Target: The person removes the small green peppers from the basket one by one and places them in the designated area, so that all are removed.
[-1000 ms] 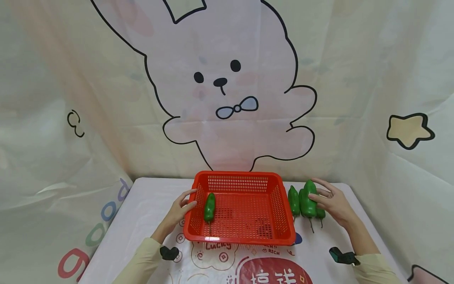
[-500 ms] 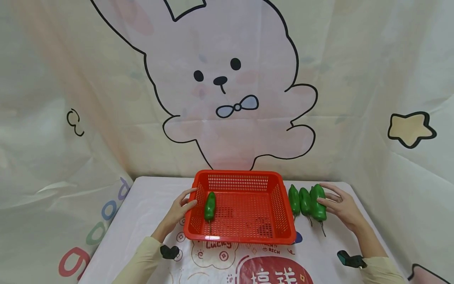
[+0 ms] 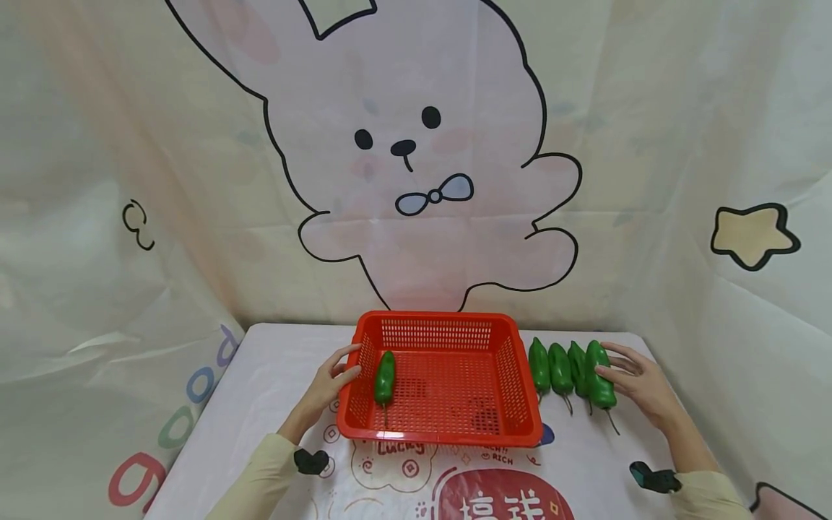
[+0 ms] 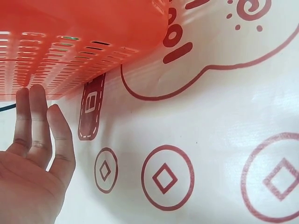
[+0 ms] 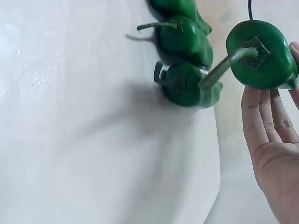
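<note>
My left hand [image 3: 323, 386] holds the left rim of a red plastic basket [image 3: 442, 438]; in the left wrist view, three fingers [image 4: 39, 126] reach up against its perforated outer wall. One green pepper [image 3: 385, 379] lies inside, near that same side. Right of the basket, my right hand [image 3: 640, 379] grips another green pepper [image 3: 599, 375] between thumb and fingers, stem toward me. From the right wrist view, this held pepper [image 5: 261, 56] is raised off the table. Beside it, three green peppers stand in a row: a left one [image 3: 539, 367], a middle one [image 3: 560, 369] and a right one [image 3: 577, 367].
A white printed cloth [image 3: 279, 361] covers the table, with red lettering in front of the basket. Printed curtains hang behind and along both sides. The table's right edge runs close past my right hand.
My right hand has moved right with its pepper, out from in front of the row, so the rightmost pepper there now shows. The left hand and basket stay put.
</note>
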`<state>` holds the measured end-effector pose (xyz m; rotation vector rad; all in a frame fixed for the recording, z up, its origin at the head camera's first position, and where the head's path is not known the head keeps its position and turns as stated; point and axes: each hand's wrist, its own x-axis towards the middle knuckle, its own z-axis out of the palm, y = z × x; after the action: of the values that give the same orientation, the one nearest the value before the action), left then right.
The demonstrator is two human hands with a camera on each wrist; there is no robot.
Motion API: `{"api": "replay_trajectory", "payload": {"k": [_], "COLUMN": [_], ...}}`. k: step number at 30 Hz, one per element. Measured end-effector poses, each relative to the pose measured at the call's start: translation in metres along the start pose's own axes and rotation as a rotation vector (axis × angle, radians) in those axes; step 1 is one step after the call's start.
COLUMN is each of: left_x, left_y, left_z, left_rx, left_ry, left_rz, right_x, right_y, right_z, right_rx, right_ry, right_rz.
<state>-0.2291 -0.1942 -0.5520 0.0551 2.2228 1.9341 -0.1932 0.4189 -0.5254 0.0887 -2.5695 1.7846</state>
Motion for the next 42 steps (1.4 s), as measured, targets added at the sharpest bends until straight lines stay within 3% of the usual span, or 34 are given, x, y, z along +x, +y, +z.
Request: {"api": "replay_trajectory", "payload": {"k": [10, 19, 30, 42], "left_x": [-0.002, 0.0, 0.002, 0.001], "left_y": [0.0, 0.001, 0.0, 0.001], "left_z": [0.0, 0.001, -0.001, 0.0], "left_rx": [-0.006, 0.001, 0.0, 0.006], "left_ry": [-0.001, -0.015, -0.008, -0.008], "left_rz": [0.004, 0.0, -0.012, -0.015], "right_x": [0.008, 0.013, 0.024, 0.028], "right_y": [0.014, 0.03, 0.035, 0.036], "right_z": [-0.011, -0.021, -0.025, -0.02], "right_rx": [0.044, 0.201, 0.011, -0.079], "right_ry": [0.034, 0.055, 0.099, 0.087], "right_rz": [0.021, 0.071, 0.104, 0.163]}}
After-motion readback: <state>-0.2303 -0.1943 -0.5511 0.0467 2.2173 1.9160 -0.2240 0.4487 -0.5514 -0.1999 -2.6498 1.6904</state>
